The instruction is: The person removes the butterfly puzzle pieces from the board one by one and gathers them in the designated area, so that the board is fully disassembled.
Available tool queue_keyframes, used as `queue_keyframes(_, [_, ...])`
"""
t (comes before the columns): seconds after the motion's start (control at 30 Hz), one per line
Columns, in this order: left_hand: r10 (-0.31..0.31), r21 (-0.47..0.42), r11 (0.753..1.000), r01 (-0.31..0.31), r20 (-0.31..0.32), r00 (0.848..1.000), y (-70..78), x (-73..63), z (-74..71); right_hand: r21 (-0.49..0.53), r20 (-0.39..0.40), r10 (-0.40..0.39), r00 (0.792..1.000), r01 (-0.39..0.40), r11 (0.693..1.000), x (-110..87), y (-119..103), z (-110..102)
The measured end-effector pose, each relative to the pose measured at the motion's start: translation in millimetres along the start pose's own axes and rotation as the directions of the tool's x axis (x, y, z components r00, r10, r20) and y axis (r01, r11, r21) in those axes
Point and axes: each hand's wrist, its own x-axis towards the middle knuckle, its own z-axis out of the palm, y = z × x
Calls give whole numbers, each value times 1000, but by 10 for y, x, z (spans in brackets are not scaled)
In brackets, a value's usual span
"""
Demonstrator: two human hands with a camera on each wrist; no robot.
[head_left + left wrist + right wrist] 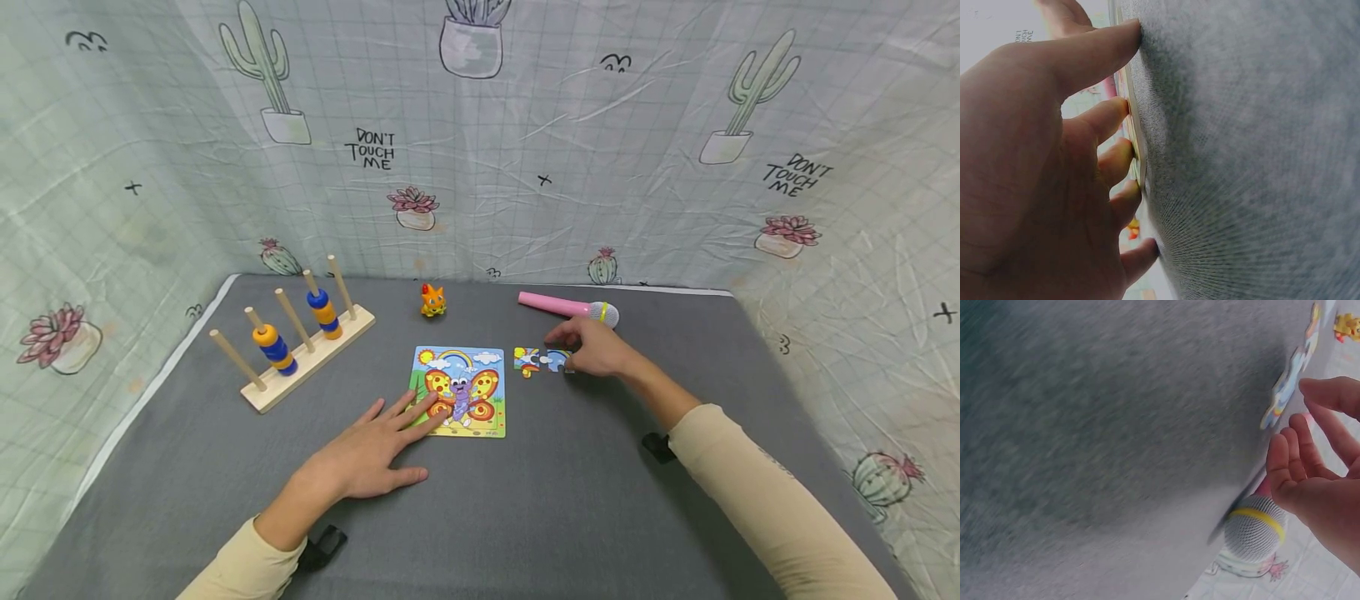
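A square puzzle board with a butterfly picture (463,377) lies on the grey table. My left hand (378,450) rests over its lower left part with fingers spread, and in the left wrist view the fingertips touch the board's edge. To the board's right lie a puzzle piece with a sun (527,358) and a rainbow puzzle piece (557,360), side by side. My right hand (592,346) hovers at the rainbow piece's right side. In the right wrist view, its loosely bent fingers show nothing between them, and the pieces (1285,390) lie flat on the table.
A pink toy microphone (558,305) lies just behind my right hand. A small orange toy figure (432,300) stands behind the board. At the left is a wooden peg stand (307,358) with blue and orange rings. A patterned cloth (480,167) surrounds the table.
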Motion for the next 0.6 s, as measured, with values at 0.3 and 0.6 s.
queue_keyframes(0.3, [-5,0,1000,5,3,1000,3,2,-5,16,-27,-82,996,83,996,84,-181,72])
queue_keyframes(0.6, [-12,1,1000,12,9,1000,0,5,-4,58,5,-127,992,127,990,171,-375,176])
